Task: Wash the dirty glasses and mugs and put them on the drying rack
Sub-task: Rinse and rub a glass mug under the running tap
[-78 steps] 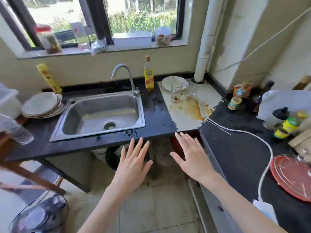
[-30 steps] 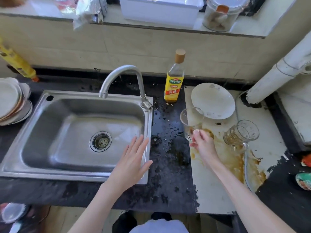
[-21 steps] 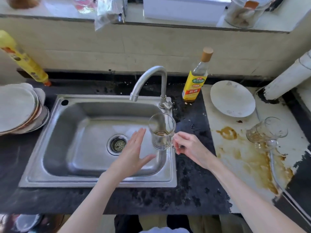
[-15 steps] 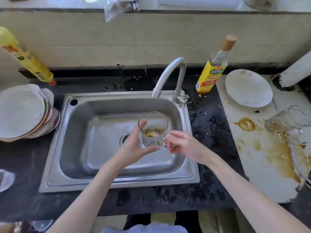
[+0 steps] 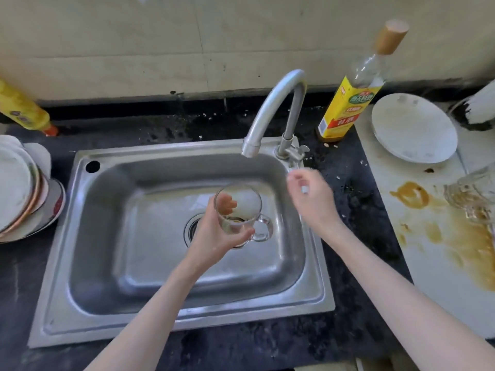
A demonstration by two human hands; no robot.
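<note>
Over the steel sink (image 5: 85, 263), my left hand (image 5: 214, 236) grips a dirty glass mug (image 5: 239, 212) upright around its body, handle turned right, a little brown residue at the bottom. My right hand (image 5: 310, 194), fingers loosely curled and holding nothing, hovers just beside the tap handle (image 5: 296, 152), below the dry spout (image 5: 251, 145). Washing looks barely begun; next I judge the tap must be opened and the mug brought under the spout. A second stained glass (image 5: 474, 196) lies tipped on the tabletop (image 5: 442, 263).
</note>
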